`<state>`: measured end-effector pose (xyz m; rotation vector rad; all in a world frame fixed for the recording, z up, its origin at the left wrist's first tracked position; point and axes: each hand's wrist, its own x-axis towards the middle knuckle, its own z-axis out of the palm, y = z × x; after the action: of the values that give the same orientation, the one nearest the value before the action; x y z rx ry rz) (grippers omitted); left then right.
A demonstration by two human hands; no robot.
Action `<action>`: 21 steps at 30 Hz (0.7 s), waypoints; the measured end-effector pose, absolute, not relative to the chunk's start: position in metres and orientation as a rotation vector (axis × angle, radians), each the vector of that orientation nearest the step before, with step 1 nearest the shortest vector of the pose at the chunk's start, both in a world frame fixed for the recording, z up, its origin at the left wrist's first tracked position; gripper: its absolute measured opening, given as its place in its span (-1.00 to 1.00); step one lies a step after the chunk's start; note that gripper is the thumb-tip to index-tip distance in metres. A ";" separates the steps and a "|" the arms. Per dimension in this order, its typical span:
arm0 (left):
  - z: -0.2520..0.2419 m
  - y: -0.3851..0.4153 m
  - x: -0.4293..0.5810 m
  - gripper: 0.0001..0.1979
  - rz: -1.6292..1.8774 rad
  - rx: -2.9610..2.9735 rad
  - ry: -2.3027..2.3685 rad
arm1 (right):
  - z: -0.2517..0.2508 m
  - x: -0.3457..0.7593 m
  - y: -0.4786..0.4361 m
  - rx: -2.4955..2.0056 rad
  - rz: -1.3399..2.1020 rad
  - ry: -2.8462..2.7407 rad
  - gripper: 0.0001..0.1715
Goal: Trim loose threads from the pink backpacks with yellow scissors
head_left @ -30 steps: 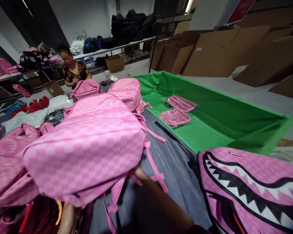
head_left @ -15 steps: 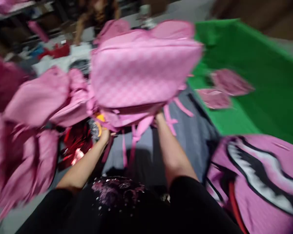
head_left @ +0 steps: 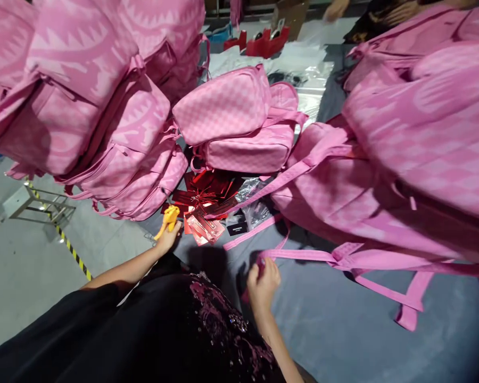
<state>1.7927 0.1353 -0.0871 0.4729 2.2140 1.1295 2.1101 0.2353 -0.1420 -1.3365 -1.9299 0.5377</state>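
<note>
My left hand is closed around a yellow tagging gun at the near edge of the table. My right hand has its fingers curled on the end of a pink strap. That strap runs right, along the base of a large pink checkered backpack lying on the grey tabletop. Between my hands and the bags are shiny red tags, a small black card and a crumpled clear plastic bag.
Stacked pink backpacks rise at the left. Smaller checkered bags lie behind the tags. Red tape dispensers and clear plastic sheets are farther back. Another person's hand shows at the top right. A metal stool stands on the floor.
The view has swung left. The large backpack, earlier held up in front of me, now lies on the table at the right. My right hand has come from under it to a strap end.
</note>
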 end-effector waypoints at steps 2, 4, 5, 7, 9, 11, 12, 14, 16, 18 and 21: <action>-0.092 0.120 1.767 -0.46 1.168 0.444 2.194 | -0.123 2.062 0.232 -1.255 0.572 -1.961 -0.61; -0.098 0.112 1.747 -0.45 1.191 0.447 2.138 | -0.108 2.015 0.238 -1.188 0.598 -1.953 -0.65; -0.101 0.110 1.738 -0.46 1.194 0.463 2.098 | -0.105 1.993 0.243 -1.153 0.638 -1.955 -0.65; -0.105 0.109 1.721 -0.52 1.187 0.522 2.004 | -0.108 1.946 0.255 -1.100 0.768 -1.989 -0.61; -0.108 0.109 1.703 -0.60 1.164 0.597 1.907 | -0.123 1.897 0.270 -1.096 0.887 -2.037 -0.45; -0.109 0.112 1.683 -0.65 1.126 0.662 1.838 | -0.144 1.848 0.287 -1.147 0.944 -2.056 -0.20; -0.109 0.114 1.672 -0.65 1.104 0.688 1.814 | -0.154 1.825 0.296 -1.182 0.961 -2.045 -0.18; -0.108 0.121 1.651 -0.66 1.068 0.745 1.782 | -0.170 1.789 0.311 -1.235 1.004 -1.983 -0.43; -0.106 0.133 1.635 -0.66 1.053 0.802 1.758 | -0.180 1.768 0.315 -1.285 1.022 -1.892 -0.67; -0.107 0.146 1.625 -0.67 1.047 0.840 1.745 | -0.182 1.765 0.306 -1.330 1.011 -1.796 -0.67; -0.113 0.165 1.624 -0.63 1.017 0.867 1.748 | -0.176 1.792 0.272 -1.335 1.026 -1.648 -0.65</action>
<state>1.6238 0.1654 -0.1132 0.8671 1.7475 1.0168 1.7917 0.2723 -0.1758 -1.3353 -1.6482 1.0264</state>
